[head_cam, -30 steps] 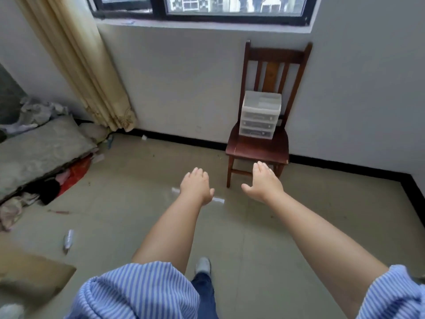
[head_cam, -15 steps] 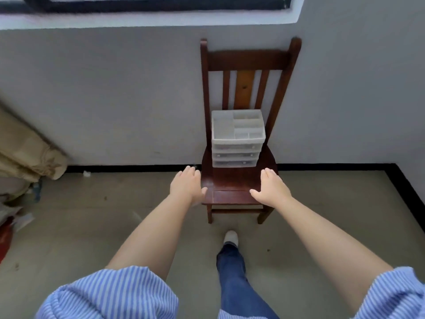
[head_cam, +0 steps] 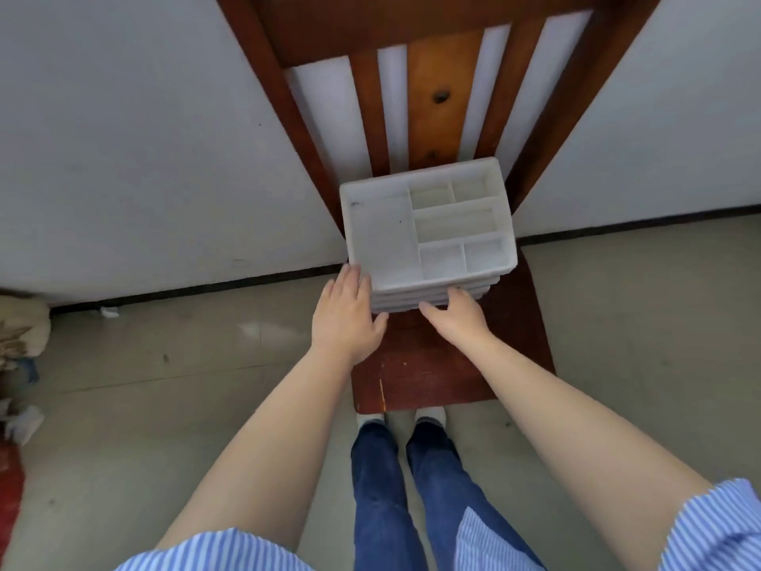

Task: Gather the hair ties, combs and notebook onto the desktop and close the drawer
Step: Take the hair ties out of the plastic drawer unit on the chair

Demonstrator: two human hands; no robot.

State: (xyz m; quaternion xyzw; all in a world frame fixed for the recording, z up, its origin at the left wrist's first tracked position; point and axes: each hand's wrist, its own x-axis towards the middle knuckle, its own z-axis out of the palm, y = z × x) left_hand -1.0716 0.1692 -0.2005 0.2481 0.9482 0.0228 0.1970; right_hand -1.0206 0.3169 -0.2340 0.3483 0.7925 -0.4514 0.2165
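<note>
A white plastic drawer organizer stands on the seat of a dark wooden chair. Its top is an open tray split into several compartments, all bare. Stacked drawers show below the tray at the front. My left hand lies flat against the organizer's front left corner, fingers apart. My right hand touches the drawer fronts with its fingertips; whether it grips a drawer I cannot tell. No hair ties, combs or notebook are in view.
The chair backs against a white wall with a black skirting. My feet stand at the seat's front edge. A curtain hem and scattered clutter lie on the floor at the left.
I have walked up to the chair and now stand right at it, looking down. Both hands moved forward from mid-air onto the front of the organizer.
</note>
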